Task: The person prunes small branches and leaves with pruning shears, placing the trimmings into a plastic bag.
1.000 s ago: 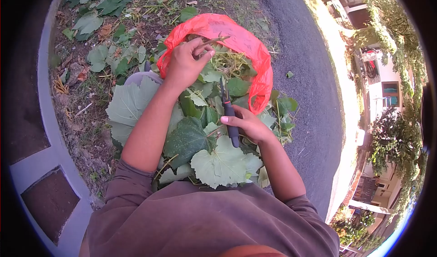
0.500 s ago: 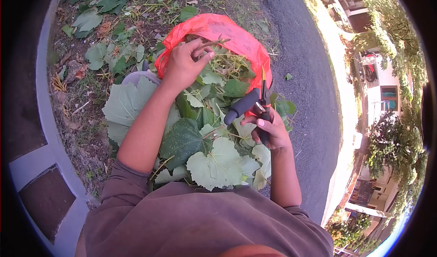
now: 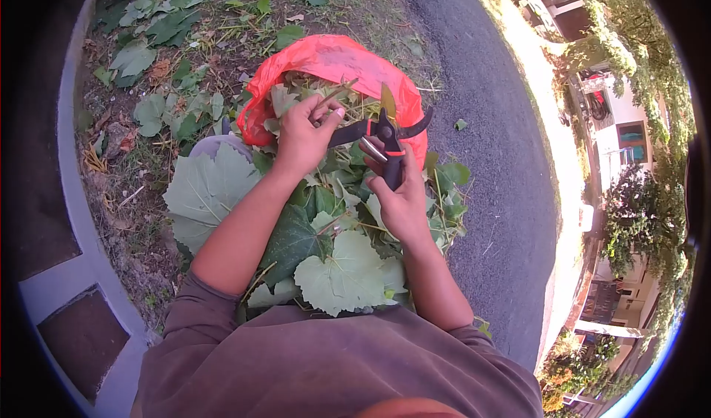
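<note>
My left hand [image 3: 305, 138] is closed on a short brown stem [image 3: 337, 92] above the mouth of a red plastic bag [image 3: 333, 51]. In my right hand [image 3: 400, 199] are black-handled pruning shears [image 3: 386, 130], their blades spread apart and pointing up and away. One handle of the shears reaches left, close to my left fingers. Cut stems and leaves show inside the bag. Large green leaves [image 3: 348, 270] are heaped between my forearms and against my shirt.
More leaves and stems [image 3: 155, 114] lie scattered over the soil at the left. A grey concrete curb [image 3: 96, 233] borders that side. An asphalt road [image 3: 496, 196] runs along the right, with houses and trees beyond.
My right hand has moved left and up with the pruning shears, whose blades have spread open. My left hand, still on the stem, has shifted slightly right and lower.
</note>
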Action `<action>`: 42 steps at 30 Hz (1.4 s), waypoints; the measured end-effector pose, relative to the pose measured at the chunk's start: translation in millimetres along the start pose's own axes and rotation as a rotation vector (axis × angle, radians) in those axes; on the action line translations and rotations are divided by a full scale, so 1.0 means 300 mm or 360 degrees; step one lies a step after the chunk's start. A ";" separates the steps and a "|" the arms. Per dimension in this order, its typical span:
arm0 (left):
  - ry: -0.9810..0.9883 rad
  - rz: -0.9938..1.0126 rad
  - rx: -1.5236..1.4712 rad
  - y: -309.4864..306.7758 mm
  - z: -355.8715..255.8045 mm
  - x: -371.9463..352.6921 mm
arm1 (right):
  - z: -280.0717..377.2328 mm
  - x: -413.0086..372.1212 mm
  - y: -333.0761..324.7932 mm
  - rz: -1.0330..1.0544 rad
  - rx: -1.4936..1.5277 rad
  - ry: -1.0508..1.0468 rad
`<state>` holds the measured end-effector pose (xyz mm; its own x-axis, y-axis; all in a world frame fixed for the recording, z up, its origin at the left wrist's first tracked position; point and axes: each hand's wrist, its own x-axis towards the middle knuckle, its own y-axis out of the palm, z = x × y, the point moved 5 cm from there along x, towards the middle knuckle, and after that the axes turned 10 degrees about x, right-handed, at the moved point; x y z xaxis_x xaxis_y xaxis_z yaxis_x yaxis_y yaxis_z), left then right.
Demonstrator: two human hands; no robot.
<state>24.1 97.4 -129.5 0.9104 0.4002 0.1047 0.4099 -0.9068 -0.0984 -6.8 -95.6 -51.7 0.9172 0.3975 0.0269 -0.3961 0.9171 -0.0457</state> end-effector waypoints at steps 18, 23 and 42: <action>0.0070 -0.0059 -0.0403 -0.029 -0.074 -0.003 | -0.112 0.042 0.045 -0.0005 0.1236 0.0395; 0.0105 -0.0260 -0.0492 -0.069 -0.052 0.010 | -0.085 0.004 -0.035 0.0219 0.0183 0.0558; 0.0413 0.0127 0.0446 -0.063 -0.145 -0.015 | -0.269 0.084 -0.038 -0.0052 0.0242 0.0719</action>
<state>9.8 107.0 -85.2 0.9103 0.2506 0.3294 0.3706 -0.8478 -0.3793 24.3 -98.7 -131.1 0.8427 0.3460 -0.4125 -0.3378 0.9364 0.0953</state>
